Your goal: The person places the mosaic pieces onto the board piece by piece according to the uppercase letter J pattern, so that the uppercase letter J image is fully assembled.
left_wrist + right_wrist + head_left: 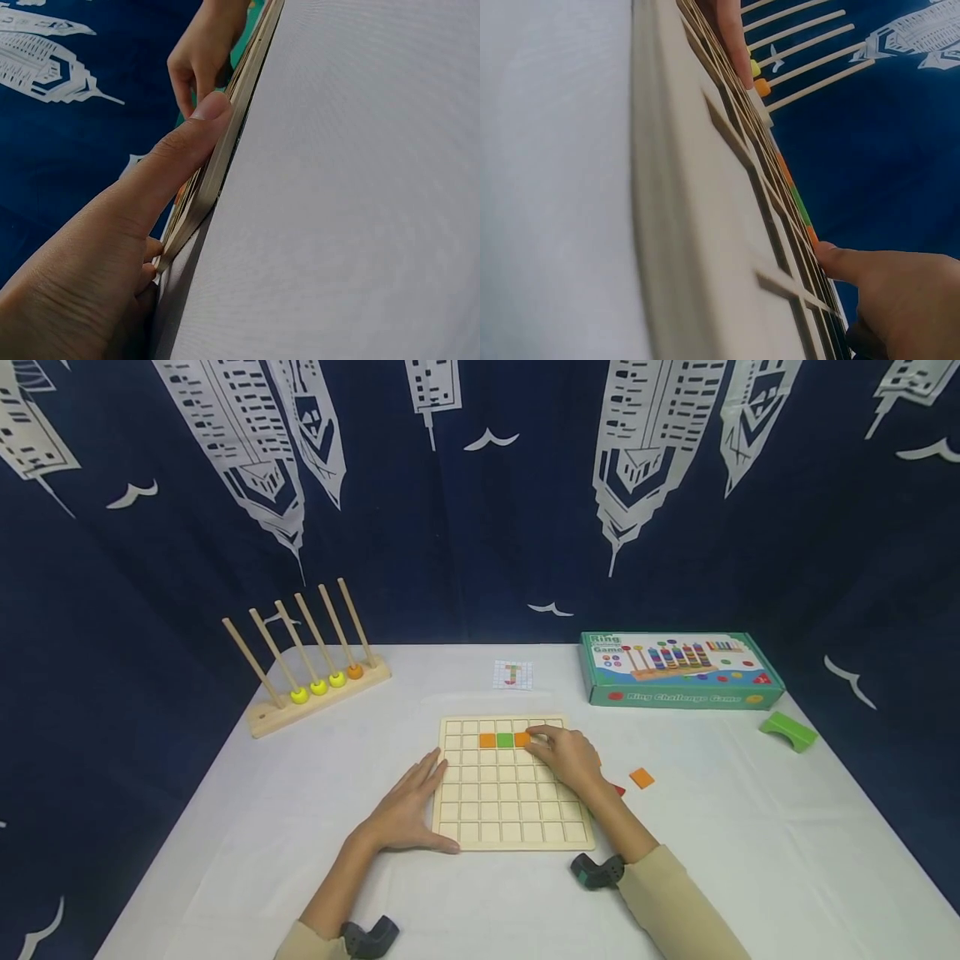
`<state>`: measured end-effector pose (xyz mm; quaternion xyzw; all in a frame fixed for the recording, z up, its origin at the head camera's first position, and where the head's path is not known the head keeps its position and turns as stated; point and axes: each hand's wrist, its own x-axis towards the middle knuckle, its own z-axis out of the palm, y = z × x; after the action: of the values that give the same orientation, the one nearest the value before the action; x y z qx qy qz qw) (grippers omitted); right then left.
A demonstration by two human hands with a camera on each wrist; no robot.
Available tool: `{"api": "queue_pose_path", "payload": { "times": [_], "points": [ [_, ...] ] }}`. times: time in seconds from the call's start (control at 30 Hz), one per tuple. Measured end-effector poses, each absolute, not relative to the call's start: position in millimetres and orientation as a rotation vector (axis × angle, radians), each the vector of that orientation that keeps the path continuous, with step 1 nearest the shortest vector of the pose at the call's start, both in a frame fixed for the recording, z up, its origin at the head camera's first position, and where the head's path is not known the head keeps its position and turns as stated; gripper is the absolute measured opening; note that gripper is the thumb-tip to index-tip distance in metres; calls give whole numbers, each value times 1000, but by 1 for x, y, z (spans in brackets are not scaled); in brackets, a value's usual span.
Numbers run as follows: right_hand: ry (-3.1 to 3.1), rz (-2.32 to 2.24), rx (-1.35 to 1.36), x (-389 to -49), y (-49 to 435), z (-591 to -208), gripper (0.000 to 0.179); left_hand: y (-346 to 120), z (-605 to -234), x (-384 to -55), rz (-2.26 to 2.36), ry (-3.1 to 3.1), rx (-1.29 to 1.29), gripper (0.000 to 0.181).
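A square wooden grid board (510, 811) lies on the table. One orange tile (487, 741) and a green tile (505, 741) sit side by side in its second row from the back. Right of the green one, my right hand (570, 760) pinches another orange tile (522, 740) at its cell, thumb and forefinger at its right side. My left hand (408, 806) rests spread along the board's left edge, its thumb by the near left corner. In the left wrist view this thumb (172, 157) lies against the board's side. A red tile (619, 790) is partly hidden by my right forearm.
Right of the board lies a loose orange tile (641, 777). Behind it stand a green game box (686, 696) and a small grid card (513, 675). A wooden peg rack (322, 700) with beads is at the back left, a green arch block (789, 732) at the right edge.
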<state>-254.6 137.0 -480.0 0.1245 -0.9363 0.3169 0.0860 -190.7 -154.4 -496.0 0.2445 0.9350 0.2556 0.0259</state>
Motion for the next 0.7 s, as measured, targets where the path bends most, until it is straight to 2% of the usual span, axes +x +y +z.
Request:
{"api": "queue_pose_path", "payload": {
  "times": [0.3,0.7],
  "points": [
    [-2765,1038,338,-252,153,-475,32,-155,-496,-192,800,2897,773,133],
    [-2756,997,323,-235,220,-466,31,-155,-495,-191,796,2901,781,132]
  ]
}}
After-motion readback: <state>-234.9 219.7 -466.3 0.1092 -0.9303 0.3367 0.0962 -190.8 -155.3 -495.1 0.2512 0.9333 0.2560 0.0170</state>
